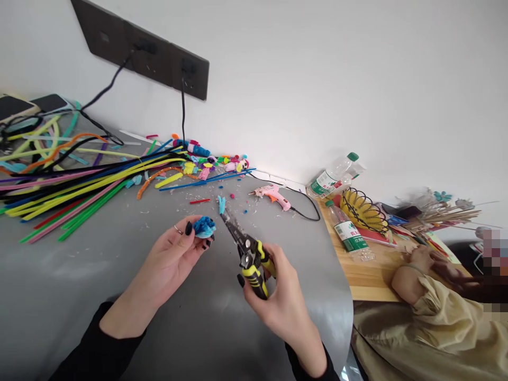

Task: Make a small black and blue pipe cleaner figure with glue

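My left hand [174,259] pinches a small fuzzy blue pipe-cleaner piece [205,226], dark blue on top and light blue below. In my right hand [280,288] are wire-stripping pliers [248,251] with black and yellow handles, their jaws pointing up and to the left. The jaw tips reach close to a short light blue pipe-cleaner piece [221,204]; whether they touch it I cannot tell. The pliers and the blue piece are apart. A short red pipe-cleaner piece [199,201] lies just beyond my left hand.
A pink glue gun [273,196] with a black cord lies near the wall. Many long pipe cleaners [91,182] spread across the left. Small colourful figures [210,161] lie at the back. On the wooden table, bottles [351,233] and a yellow basket [363,211] stand near another person's arm [410,280].
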{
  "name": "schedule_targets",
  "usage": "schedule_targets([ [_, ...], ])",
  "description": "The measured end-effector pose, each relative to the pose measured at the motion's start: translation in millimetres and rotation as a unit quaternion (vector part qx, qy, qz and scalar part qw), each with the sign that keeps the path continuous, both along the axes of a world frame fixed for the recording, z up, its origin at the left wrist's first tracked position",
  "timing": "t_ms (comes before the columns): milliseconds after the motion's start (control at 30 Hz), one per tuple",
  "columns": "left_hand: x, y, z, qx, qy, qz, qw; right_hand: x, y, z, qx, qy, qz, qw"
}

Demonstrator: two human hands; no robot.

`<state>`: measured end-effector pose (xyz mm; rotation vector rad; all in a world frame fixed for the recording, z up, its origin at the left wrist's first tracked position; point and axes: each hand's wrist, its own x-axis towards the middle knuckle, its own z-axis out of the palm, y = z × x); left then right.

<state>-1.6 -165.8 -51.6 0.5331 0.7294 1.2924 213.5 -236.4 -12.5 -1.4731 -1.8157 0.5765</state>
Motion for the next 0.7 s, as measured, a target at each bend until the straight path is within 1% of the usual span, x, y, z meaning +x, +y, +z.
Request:
schedule_targets([
  [133, 0, -1, 1.7, -0.017, -0.015, 0.005, 1.000, -1, -5, -1.7, 0.022, -0.042, 0.004, 0.999],
  [333, 1, -2, 0.8, -0.023, -0.036, 0.004, 0.999, 1, -5, -5.0, 0.047, -0.073, 0.017, 0.996],
  [700, 1, -1, -0.1, -0.027, -0.046, -0.007, 0.999, 4, -5, -11.6, 0.055, -0.060, 0.015, 0.997],
])
